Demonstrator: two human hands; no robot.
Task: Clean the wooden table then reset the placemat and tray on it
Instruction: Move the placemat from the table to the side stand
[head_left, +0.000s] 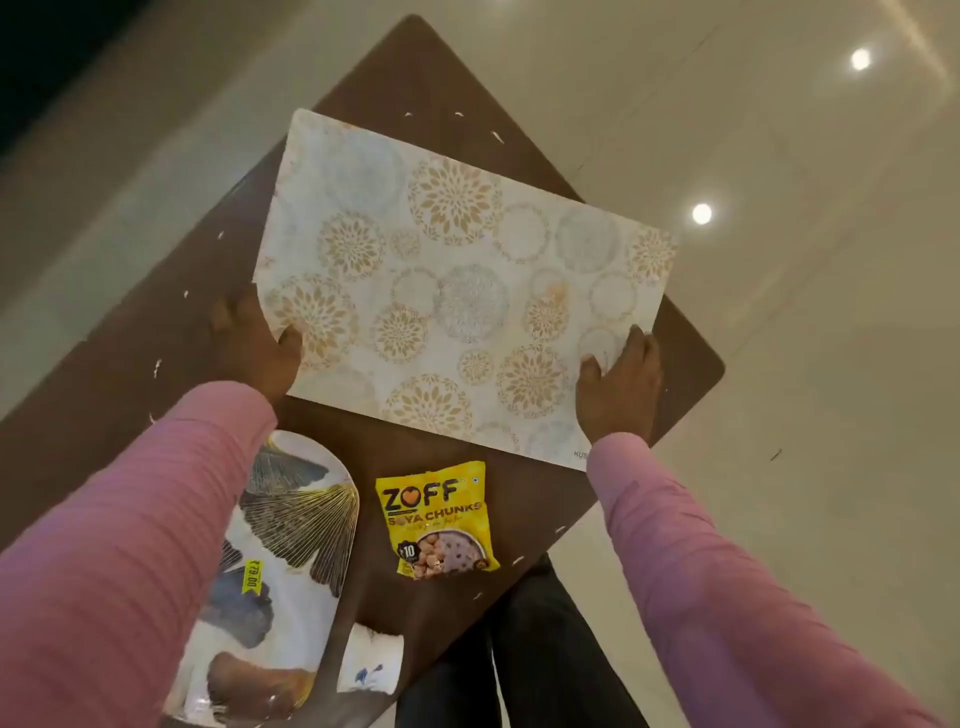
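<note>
1. Glossy cream floor (779, 364) with bright light spots surrounds a dark brown wooden table (384, 78), seen from above.
2. Small white scraps (497, 136) lie scattered over the tabletop, mostly near its edges.
3. Over the middle of the table is the placemat (457, 280), white with gold and grey round flower patterns; its far right corner reaches past the table edge.
4. The left hand (260, 348) grips the placemat's near left edge, thumb on top and fingers curled beneath.
5. The right hand (618, 384) pinches the near right corner in the same way.
6. Both arms wear pink sleeves (130, 545).
7. The oval tray (291, 530), printed with gold leaves and bearing a yellow price sticker, sits at the table's near left, partly under the left forearm.
8. Just beside it lies a yellow soya chunks packet (441, 519).
9. A small white item with a blue print (370, 660) stands at the near edge, beside the tray.
</note>
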